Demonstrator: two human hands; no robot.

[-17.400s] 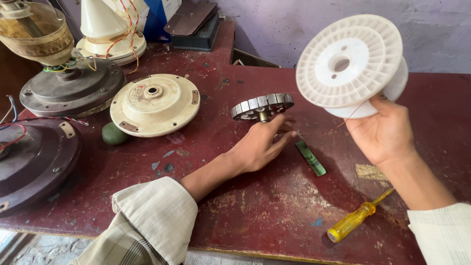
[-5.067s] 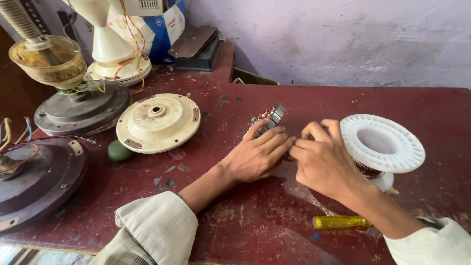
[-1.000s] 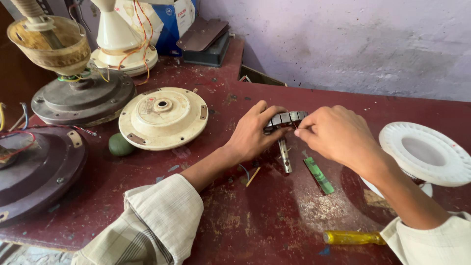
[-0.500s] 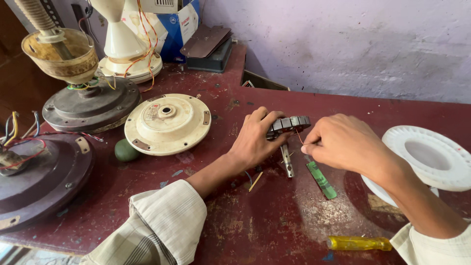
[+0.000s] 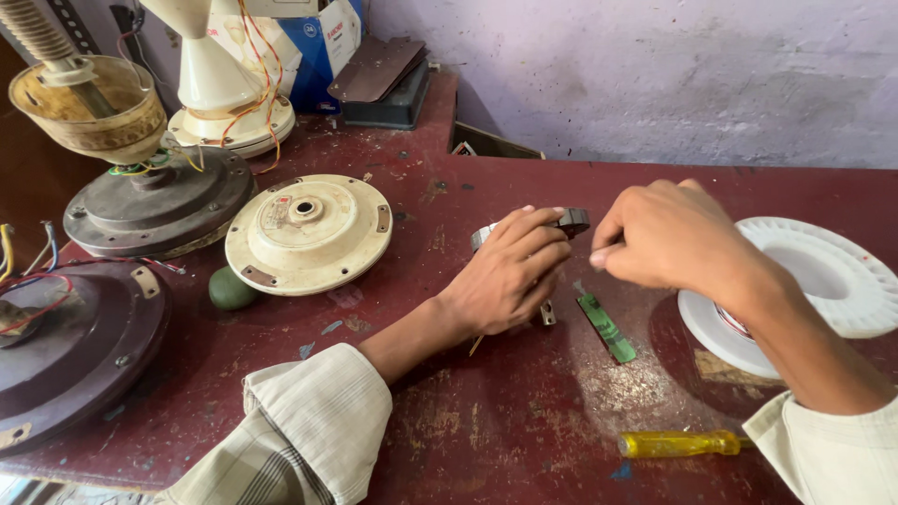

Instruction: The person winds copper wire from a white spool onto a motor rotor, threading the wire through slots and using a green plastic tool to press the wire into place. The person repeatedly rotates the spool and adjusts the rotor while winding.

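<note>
**Hands over a small ridged rotor**

The left hand [image 5: 510, 276] covers most of the dark metal rotor [image 5: 572, 221] on the scuffed red table [image 5: 486, 421], fingers curled together. The right hand [image 5: 659, 234] hovers beside it, fingertips pinched — on what, unclear. Nearby: green strip [image 5: 606, 327], white plastic spool [image 5: 823, 290], yellow screwdriver [image 5: 678, 443], cream round cover [image 5: 309, 232].

Cream fan cover [image 5: 309, 234], green ball [image 5: 230, 289], yellow screwdriver [image 5: 680, 443] and white spool [image 5: 823, 285] sit on the red bench [image 5: 524, 421].

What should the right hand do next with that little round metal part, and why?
Probably bring the pinched right hand back to the round metal part. The left hand already grips it on the table, while the right fingertips sit just beside its rim, apparently not touching.
</note>
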